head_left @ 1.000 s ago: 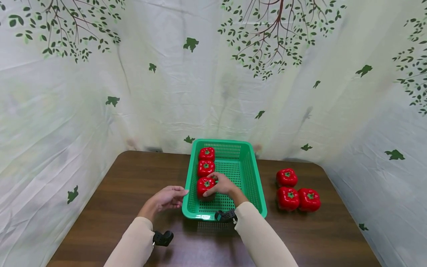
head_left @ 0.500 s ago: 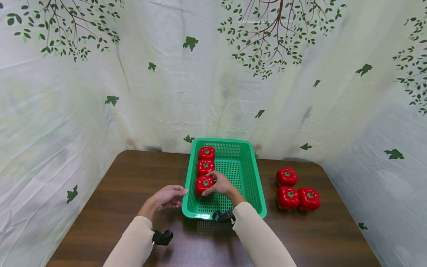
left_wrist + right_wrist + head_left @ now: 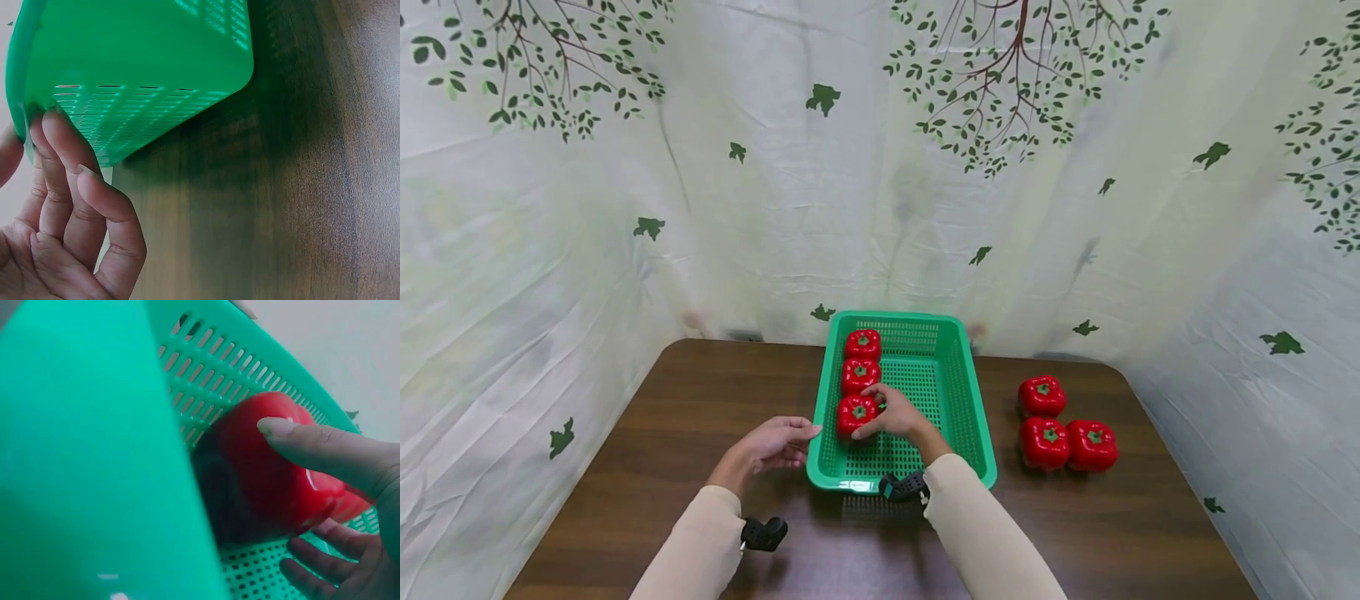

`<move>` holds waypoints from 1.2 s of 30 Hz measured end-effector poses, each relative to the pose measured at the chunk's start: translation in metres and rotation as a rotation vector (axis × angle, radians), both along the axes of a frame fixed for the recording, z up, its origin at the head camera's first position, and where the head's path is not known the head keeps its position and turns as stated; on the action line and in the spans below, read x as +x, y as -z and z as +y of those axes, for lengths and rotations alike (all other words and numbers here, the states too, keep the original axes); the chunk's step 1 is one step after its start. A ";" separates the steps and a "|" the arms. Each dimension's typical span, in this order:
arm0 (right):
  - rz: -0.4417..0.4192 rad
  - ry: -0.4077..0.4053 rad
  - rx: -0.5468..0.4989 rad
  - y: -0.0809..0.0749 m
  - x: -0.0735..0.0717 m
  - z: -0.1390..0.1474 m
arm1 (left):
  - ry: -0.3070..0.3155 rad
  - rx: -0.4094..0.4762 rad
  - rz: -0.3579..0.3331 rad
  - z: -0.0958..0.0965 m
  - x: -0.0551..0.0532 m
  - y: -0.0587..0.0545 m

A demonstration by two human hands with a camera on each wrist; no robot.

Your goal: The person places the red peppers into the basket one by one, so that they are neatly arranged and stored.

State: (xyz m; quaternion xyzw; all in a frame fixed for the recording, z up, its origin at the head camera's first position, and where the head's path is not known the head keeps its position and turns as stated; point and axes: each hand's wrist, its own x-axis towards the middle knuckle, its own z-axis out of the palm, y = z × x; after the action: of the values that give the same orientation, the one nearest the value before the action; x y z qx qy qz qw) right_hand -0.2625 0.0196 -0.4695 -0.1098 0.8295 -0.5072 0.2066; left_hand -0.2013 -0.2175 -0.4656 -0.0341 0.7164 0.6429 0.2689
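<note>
A green plastic basket (image 3: 966,400) with slotted walls stands on the table, three red bell peppers lined up along its left side. My right hand (image 3: 898,417) holds the nearest bell pepper (image 3: 853,413), thumb on its near side and fingers toward its far side. In the right wrist view the thumb lies on that pepper's glossy skin, while the basket wall hides part of it. The middle pepper (image 3: 859,375) and the far pepper (image 3: 862,343) sit just beyond. At the basket's left rim (image 3: 17,69), my left hand (image 3: 75,206) pinches the edge between thumb and fingers.
On the brown wooden table (image 3: 715,375), three more red bell peppers (image 3: 1043,442) stand close together right of the basket. A white curtain (image 3: 760,250) with printed leaves and branches hangs behind and around the table.
The nearest pepper has shifted slightly left toward the basket's left wall, with my right hand on it. My left hand stays at the rim.
</note>
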 end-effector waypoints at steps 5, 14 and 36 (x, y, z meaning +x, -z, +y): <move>-0.002 0.006 -0.010 -0.003 0.002 0.009 | 0.007 -0.022 0.010 0.001 0.002 0.000; 0.017 0.017 -0.086 -0.016 0.002 0.034 | 0.026 -0.024 0.023 -0.002 0.002 0.000; 0.070 -0.009 -0.304 -0.038 0.004 0.114 | 0.010 -0.137 0.014 0.008 -0.002 -0.010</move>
State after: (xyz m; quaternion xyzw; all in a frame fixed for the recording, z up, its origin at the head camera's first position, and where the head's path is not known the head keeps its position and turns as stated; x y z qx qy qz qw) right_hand -0.2581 0.1332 -0.4314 -0.1612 0.7493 -0.6219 0.1607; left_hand -0.2036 -0.2093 -0.4551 -0.0444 0.7607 0.5912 0.2641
